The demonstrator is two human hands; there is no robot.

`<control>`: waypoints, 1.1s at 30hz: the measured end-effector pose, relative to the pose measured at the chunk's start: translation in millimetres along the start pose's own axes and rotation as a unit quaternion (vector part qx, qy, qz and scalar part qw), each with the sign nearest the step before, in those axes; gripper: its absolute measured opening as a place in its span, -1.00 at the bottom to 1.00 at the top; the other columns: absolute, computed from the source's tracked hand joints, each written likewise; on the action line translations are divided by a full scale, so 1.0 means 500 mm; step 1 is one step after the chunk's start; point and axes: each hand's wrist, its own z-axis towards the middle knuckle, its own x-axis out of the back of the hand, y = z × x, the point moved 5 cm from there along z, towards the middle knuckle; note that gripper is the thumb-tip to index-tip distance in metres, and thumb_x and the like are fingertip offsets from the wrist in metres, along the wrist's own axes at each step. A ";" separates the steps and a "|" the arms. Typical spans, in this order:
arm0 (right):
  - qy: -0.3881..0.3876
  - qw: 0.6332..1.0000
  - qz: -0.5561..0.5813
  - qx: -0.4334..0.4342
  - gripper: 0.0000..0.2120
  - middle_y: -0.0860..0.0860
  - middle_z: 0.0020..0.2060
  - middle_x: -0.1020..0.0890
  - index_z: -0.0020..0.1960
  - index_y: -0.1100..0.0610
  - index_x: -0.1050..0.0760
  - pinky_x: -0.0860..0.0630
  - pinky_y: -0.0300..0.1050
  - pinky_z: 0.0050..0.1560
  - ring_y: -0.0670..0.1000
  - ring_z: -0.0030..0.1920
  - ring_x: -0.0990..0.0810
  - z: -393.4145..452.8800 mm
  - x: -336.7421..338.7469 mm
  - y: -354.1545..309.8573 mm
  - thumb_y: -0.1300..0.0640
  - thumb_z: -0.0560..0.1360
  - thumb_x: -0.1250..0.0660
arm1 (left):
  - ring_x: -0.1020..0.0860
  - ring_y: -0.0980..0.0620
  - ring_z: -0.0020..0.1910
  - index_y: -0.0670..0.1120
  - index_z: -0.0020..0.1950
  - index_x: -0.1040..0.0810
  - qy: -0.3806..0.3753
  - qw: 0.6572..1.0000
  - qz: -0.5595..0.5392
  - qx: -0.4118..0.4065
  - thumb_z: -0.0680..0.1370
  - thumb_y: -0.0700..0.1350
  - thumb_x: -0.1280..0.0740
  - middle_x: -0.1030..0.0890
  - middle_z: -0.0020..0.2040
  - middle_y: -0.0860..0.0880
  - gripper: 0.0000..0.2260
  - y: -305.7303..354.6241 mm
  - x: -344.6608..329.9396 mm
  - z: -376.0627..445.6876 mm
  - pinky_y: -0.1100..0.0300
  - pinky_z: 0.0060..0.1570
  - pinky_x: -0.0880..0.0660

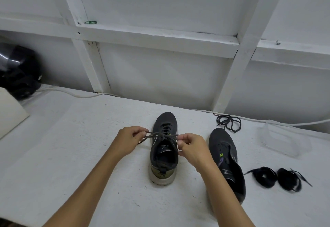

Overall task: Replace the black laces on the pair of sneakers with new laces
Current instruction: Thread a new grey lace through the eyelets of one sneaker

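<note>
A dark sneaker (164,148) stands upright in the middle of the white table, toe pointing away, with a dark lace (161,135) threaded through its eyelets. My left hand (129,141) pinches the lace's left end beside the shoe. My right hand (192,147) pinches the right end, so the lace is stretched across the tongue. A second dark sneaker (225,162) lies tilted to the right, with no lace visible in it. A loose black lace (228,122) lies behind it. Two coiled black laces (278,177) lie at the right.
A clear plastic container (284,139) sits at the right near the wall. A white cable (78,95) runs along the table's back edge. A black object (19,71) and a pale board (10,112) stand at the far left.
</note>
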 end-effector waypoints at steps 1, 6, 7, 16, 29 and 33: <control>-0.009 1.000 -0.018 0.004 -0.85 0.01 -0.23 -0.66 0.02 0.17 -0.64 -0.65 -0.23 -0.16 -0.06 -0.22 -0.65 -0.001 -0.001 -0.001 0.29 0.62 -0.30 | -0.60 0.29 -0.26 0.13 -0.02 -0.68 -0.001 1.000 -0.009 0.003 0.61 -0.12 -0.35 -0.68 -0.22 0.12 -0.83 -0.002 -0.001 0.000 0.36 -0.18 -0.44; 0.030 0.997 0.054 -0.053 -0.82 0.09 -0.21 -0.65 -0.08 0.22 -0.59 -0.63 -0.19 -0.27 0.01 -0.23 -0.66 0.005 0.005 0.012 0.26 0.64 -0.25 | -0.60 0.28 -0.25 0.10 -0.03 -0.69 -0.001 1.000 -0.017 0.013 0.60 -0.11 -0.36 -0.67 -0.28 0.12 -0.86 -0.004 -0.005 0.003 0.35 -0.18 -0.42; 0.039 0.995 0.068 -0.060 -0.82 0.10 -0.22 -0.64 -0.08 0.23 -0.58 -0.65 -0.16 -0.26 0.01 -0.24 -0.66 0.005 0.006 0.015 0.27 0.64 -0.24 | -0.59 0.29 -0.25 0.09 -0.02 -0.69 -0.001 1.000 -0.013 0.015 0.60 -0.10 -0.35 -0.67 -0.28 0.11 -0.87 -0.005 -0.006 0.003 0.35 -0.19 -0.41; 0.088 0.993 -0.081 -0.005 -0.81 0.07 -0.31 -0.69 -0.23 0.11 -0.62 -0.69 0.18 -0.07 0.13 -0.23 -0.71 0.008 0.030 0.010 0.25 0.53 -0.32 | -0.57 0.18 -0.20 0.02 -0.04 -0.68 0.038 0.999 0.018 0.034 0.61 -0.09 -0.35 -0.68 -0.22 0.06 -0.89 -0.005 0.004 0.003 0.32 -0.25 -0.38; 0.084 0.991 -0.105 -0.019 -0.79 0.07 -0.32 -0.65 -0.26 0.19 -0.59 -0.68 0.09 -0.13 0.09 -0.30 -0.65 0.008 0.034 0.010 0.33 0.49 -0.25 | -0.59 0.23 -0.20 0.00 -0.04 -0.64 0.093 0.994 0.033 0.050 0.61 -0.11 -0.35 -0.65 -0.18 0.08 -0.91 -0.012 -0.002 -0.002 0.43 -0.25 -0.41; 0.076 0.988 -0.136 -0.009 -0.80 0.09 -0.26 -0.68 -0.20 0.17 -0.60 -0.63 -0.04 -0.19 0.12 -0.22 -0.69 0.011 0.034 0.009 0.29 0.53 -0.27 | -0.60 0.17 -0.17 -0.01 -0.03 -0.66 0.106 0.993 0.044 0.033 0.60 -0.11 -0.36 -0.65 -0.18 0.07 -0.91 -0.016 -0.001 0.002 0.30 -0.11 -0.51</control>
